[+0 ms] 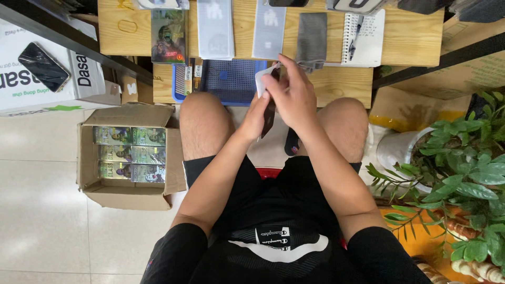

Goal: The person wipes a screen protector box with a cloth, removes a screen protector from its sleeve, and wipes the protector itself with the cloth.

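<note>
While both hands meet at the centre of the frame, the right hand (294, 94) covers most of what they hold: a dark flat slab (269, 117) and a white sheet (261, 81) peeking out at its upper left. Right fingers curl closed over these. The left hand (256, 117) pinches the slab's lower edge, its fingertips hidden. Behind, a blue tray (231, 79) is partly blocked. A cardboard box (129, 158) sits lower left.

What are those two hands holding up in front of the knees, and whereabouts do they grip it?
A thin dark flat piece, with a white sheet at its top. Left hand grips its lower edge; right hand pinches the top.
</note>
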